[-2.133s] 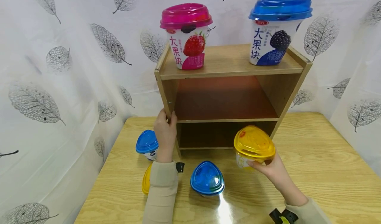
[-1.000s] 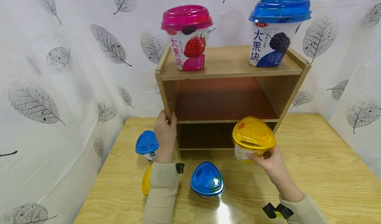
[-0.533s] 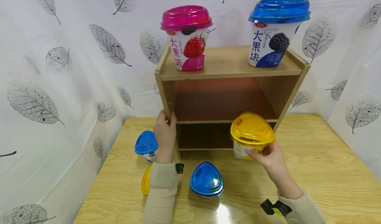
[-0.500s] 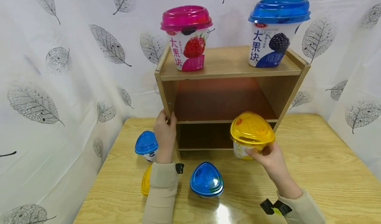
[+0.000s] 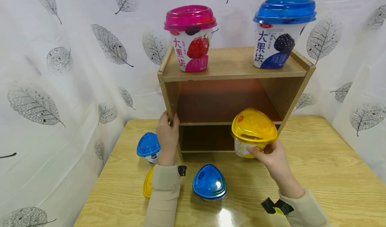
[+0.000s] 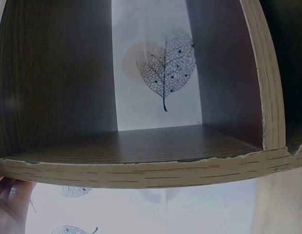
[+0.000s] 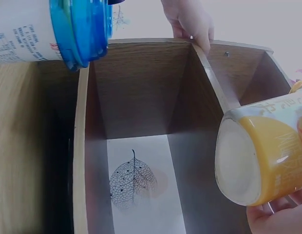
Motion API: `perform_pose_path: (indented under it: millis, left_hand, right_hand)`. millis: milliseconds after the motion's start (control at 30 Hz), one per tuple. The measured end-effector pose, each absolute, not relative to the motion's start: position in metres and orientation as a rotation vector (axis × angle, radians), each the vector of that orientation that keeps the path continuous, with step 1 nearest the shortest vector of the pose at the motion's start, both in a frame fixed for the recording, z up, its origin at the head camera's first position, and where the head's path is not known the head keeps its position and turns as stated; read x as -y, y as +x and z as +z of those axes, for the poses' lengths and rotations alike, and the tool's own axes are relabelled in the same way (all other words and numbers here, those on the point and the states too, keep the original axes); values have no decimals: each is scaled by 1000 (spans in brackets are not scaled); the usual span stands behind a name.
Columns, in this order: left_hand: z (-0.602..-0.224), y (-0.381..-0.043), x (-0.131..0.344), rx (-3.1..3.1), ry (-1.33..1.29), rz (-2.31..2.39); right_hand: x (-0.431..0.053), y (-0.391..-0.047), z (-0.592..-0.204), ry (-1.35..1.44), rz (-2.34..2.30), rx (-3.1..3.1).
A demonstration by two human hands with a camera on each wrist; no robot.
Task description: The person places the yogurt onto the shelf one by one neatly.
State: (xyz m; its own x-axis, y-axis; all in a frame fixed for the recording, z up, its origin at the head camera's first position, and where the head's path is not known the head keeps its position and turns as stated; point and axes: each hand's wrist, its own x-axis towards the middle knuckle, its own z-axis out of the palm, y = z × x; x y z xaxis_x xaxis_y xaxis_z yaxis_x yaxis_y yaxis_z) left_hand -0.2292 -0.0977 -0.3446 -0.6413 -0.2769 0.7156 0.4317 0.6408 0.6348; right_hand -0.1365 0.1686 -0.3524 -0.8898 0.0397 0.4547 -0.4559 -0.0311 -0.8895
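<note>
My left hand (image 5: 167, 133) grips the front edge of the left side panel of a small wooden shelf (image 5: 233, 73). In the left wrist view, some of its fingers (image 6: 12, 197) show at the panel's edge. With thumb and fingers around its lower part, my right hand (image 5: 275, 161) holds a yellow-lidded yogurt cup (image 5: 254, 128) in front of the shelf's right half. The cup is upright and overlaps the middle board in the head view. In the right wrist view, the cup's white base and yellow side (image 7: 275, 153) show at the right.
On the shelf top stand a pink-lidded yogurt cup (image 5: 190, 39) and a blue-lidded one (image 5: 278, 32). A blue-lidded cup (image 5: 210, 182) sits on the table (image 5: 325, 160) in front. Left of it are another blue-lidded cup (image 5: 148, 145) and a yellow lid (image 5: 147, 185), partly behind the left sleeve.
My right hand has lifted the yellow-lidded yogurt cup and moved it slightly left, from the lower compartment's height to across the middle board. My left hand stays on the panel.
</note>
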Motion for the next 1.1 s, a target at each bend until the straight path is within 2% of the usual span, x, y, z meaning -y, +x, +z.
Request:
perform_pose_path:
  millis: [467, 1100]
  left_hand:
    - [-345, -230, 98, 2020, -108, -1052]
    - [-346, -231, 99, 2018, -122, -1055]
  right_hand:
    - [-162, -144, -333, 520, 2034, 1811]
    - [-151, -154, -312, 474, 2009, 1833]
